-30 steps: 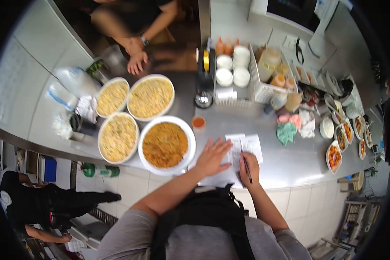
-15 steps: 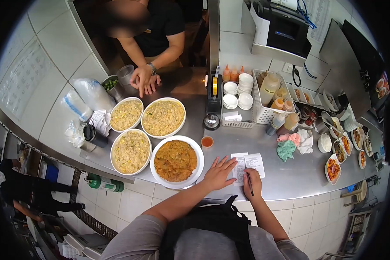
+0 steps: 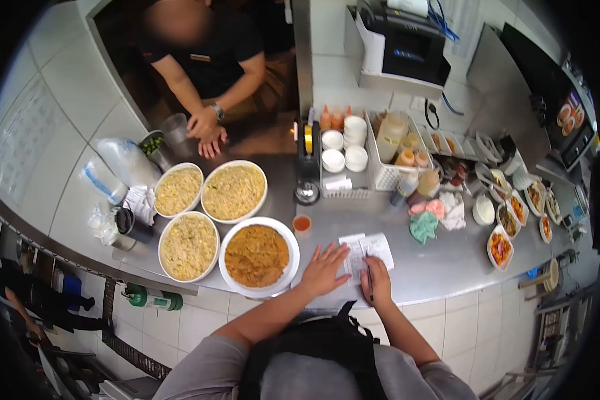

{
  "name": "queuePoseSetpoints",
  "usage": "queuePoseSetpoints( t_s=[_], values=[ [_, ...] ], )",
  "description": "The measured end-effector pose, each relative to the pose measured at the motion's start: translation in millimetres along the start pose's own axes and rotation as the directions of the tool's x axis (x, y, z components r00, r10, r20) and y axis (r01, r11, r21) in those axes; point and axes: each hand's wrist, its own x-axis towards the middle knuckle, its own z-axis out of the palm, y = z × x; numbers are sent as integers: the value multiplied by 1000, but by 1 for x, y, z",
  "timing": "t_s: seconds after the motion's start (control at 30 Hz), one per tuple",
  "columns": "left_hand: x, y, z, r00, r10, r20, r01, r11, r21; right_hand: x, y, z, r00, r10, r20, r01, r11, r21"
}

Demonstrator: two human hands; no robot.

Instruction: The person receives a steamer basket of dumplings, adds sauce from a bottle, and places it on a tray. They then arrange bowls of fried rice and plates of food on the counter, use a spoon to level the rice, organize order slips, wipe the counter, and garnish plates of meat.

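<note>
My left hand lies flat with fingers spread, its fingertips at the left edge of a printed paper slip. A second slip overlaps it on the right. Black and slim, a pen is held in the closed fingers of my right hand, at the lower edge of the slips. Left of my hands stands a white bowl of orange-brown food. Just above my left hand is a small cup of red sauce.
Bowls of fried rice stand on the left of the steel counter. A co-worker's hands rest across the counter. Further right are a white basket of bottles, cloths and several filled dishes.
The view has shifted, so the counter items appear further left. My right hand has moved slightly down the slips with the pen. The co-worker's hands have drawn closer together.
</note>
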Motion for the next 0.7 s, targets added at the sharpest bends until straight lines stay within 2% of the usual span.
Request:
queuePoseSetpoints(
  t_s=[0.13,0.17,0.2,0.27,0.33,0.4,0.43,0.5,0.53,0.57,0.6,0.63,0.67,0.7],
  values=[
    [6,3,1,1000,-23,-21,24,998,61,-9,5,-1,999,-12,-53,8,998,-66],
    [6,4,1,998,-53,29,50,995,87,-17,6,-1,994,28,-102,-31,999,-27],
    [7,6,3,1000,-29,-1,29,993,113,-20,-1,-10,987,106,-123,-94,991,96],
    [9,9,1,1000,-12,8,11,993,117,-32,-2,-24,947,229,-227,-184,962,201],
    [11,9,3,1000,4,15,-6,994,108,-53,14,-34,765,586,-270,-400,759,514],
    [13,15,-3,999,3,54,-8,996,90,-59,23,-77,591,743,-316,-329,579,746],
    [13,17,-4,998,11,65,-17,996,92,-70,49,-95,527,783,-330,-275,525,805],
    [15,19,-2,997,-6,73,-1,996,94,-96,104,-148,511,775,-371,-133,498,857],
    [16,22,0,997,-31,74,24,995,95,-108,137,-178,485,778,-401,-140,521,842],
    [18,25,4,996,-68,53,63,994,84,-110,160,-218,355,868,-347,-265,449,853],
    [22,30,6,995,-82,55,77,993,84,-111,187,-254,298,897,-328,-261,406,876],
    [25,38,7,993,-114,25,111,989,95,-108,208,-287,192,920,-342,-172,375,911],
    [26,43,9,988,-155,-4,154,982,105,-115,249,-318,167,947,-276,-223,309,924],
    [28,46,12,986,-164,-41,167,978,123,-125,294,-345,191,958,-214,-259,259,930]
  ],
)
